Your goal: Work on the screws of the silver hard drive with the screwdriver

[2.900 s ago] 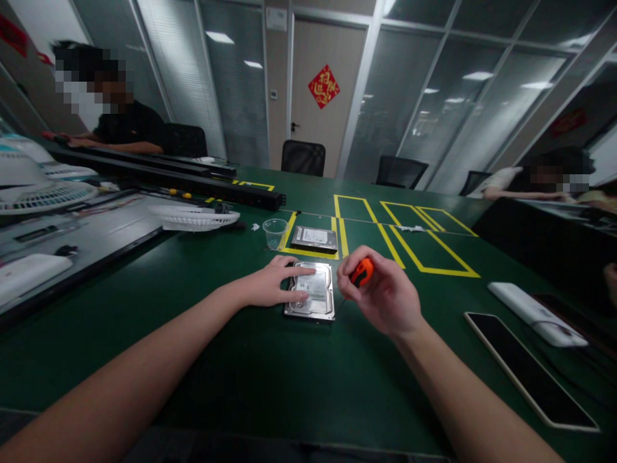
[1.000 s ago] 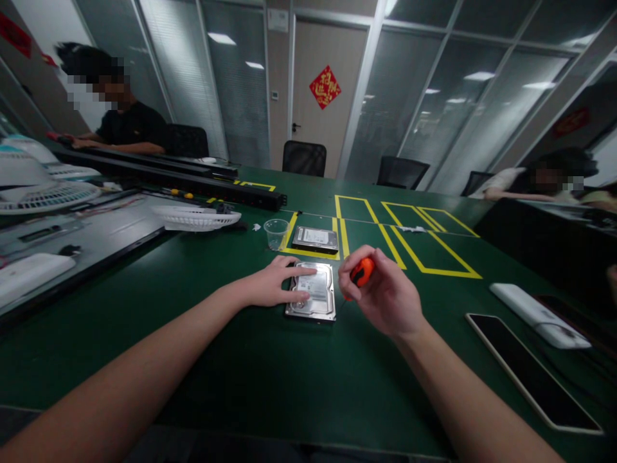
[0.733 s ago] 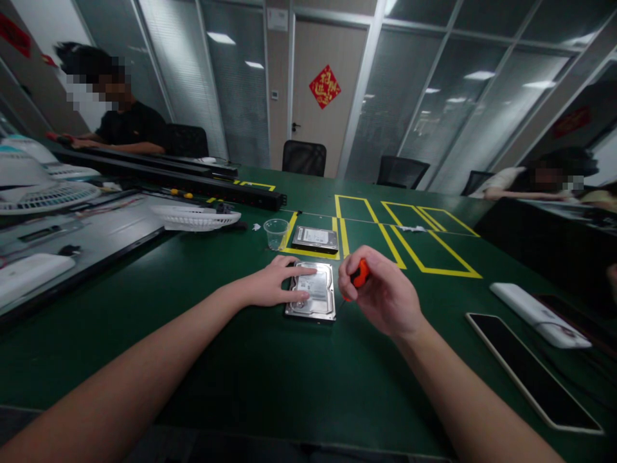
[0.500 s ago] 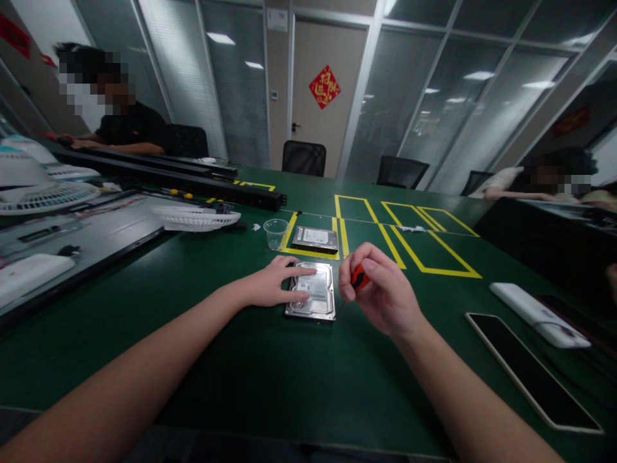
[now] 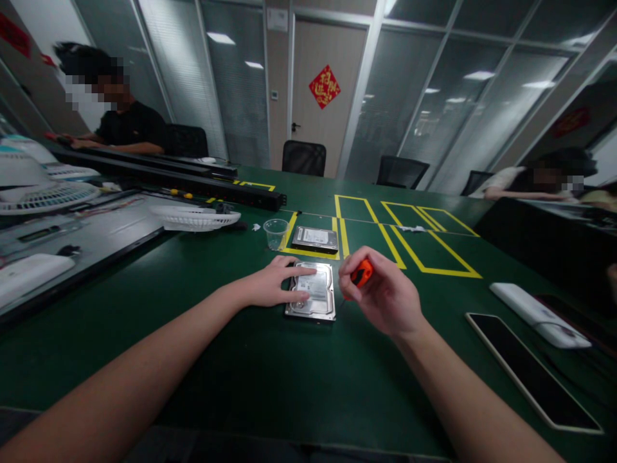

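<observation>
A silver hard drive (image 5: 319, 294) lies flat on the green table in front of me. My left hand (image 5: 278, 281) rests on its left side, two fingers stretched apart across the top cover. Just right of the drive, my right hand (image 5: 378, 289) is closed around the orange-and-black handle of a screwdriver (image 5: 362, 274). Its thin shaft points down toward the drive's right edge, and I cannot tell whether the tip touches it. Behind them, a second hard drive (image 5: 315, 238) lies within a yellow tape outline, beside a clear plastic cup (image 5: 276, 234).
White fan parts (image 5: 195, 217) and a metal panel (image 5: 110, 225) occupy the left, with long black bars (image 5: 193, 180) behind. A phone (image 5: 533, 373) and a white power strip (image 5: 537, 314) lie at right. Two people sit across the table, beyond yellow tape outlines (image 5: 450, 272).
My right hand has shifted its grip slightly, so more of the orange screwdriver handle shows. My left hand and the hard drive stay in place.
</observation>
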Demonstrator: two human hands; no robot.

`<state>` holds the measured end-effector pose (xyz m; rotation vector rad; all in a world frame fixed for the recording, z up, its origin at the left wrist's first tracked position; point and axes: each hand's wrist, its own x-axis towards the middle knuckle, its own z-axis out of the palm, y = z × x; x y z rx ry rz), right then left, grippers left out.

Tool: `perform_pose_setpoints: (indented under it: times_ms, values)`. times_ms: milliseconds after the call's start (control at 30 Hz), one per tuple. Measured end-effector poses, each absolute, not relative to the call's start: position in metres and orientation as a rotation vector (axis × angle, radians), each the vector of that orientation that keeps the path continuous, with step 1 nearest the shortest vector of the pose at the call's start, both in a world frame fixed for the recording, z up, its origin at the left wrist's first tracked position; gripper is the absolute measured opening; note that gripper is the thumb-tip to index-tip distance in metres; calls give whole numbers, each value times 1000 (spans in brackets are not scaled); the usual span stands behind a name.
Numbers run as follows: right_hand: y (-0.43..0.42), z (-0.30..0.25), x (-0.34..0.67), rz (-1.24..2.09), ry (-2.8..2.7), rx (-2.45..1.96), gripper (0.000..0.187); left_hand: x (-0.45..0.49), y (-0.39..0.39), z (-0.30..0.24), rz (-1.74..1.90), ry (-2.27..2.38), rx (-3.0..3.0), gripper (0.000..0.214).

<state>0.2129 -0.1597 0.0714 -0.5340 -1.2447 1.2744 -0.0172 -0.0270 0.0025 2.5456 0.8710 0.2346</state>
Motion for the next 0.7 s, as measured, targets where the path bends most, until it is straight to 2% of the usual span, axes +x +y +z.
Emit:
perform_pose_setpoints:
  times_ms: [333,700]
  values:
    - [-161,68,213,1257,-1258,-542,16,-18,-29,6,227,869,2546,71]
    - [-159,63,213,1285,-1291,-559,21,-17,-27,2,256,861,2539,72]
